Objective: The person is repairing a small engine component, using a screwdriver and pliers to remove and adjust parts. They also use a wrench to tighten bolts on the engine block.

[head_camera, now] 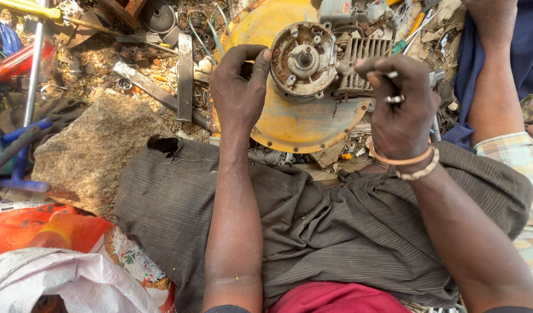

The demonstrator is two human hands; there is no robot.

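A small engine (304, 58) with a round grey housing and cooling fins sits on a round yellow metal plate (295, 122) on the ground in front of my knees. My left hand (238, 87) rests on the plate's left side, fingers curled against the engine housing's edge. My right hand (400, 101), with bracelets at the wrist, hovers over the engine's finned right side, fingers pinched on a small silver metal part (394, 98). My legs lie under grey striped cloth (313, 220).
Scrap metal bars (184, 75) and debris lie at the upper left beside a flat stone (92, 150). A blue metal frame (17, 150) stands far left. Orange and white plastic bags (52, 255) fill the lower left. Another person's arm (498, 81) reaches down at the right.
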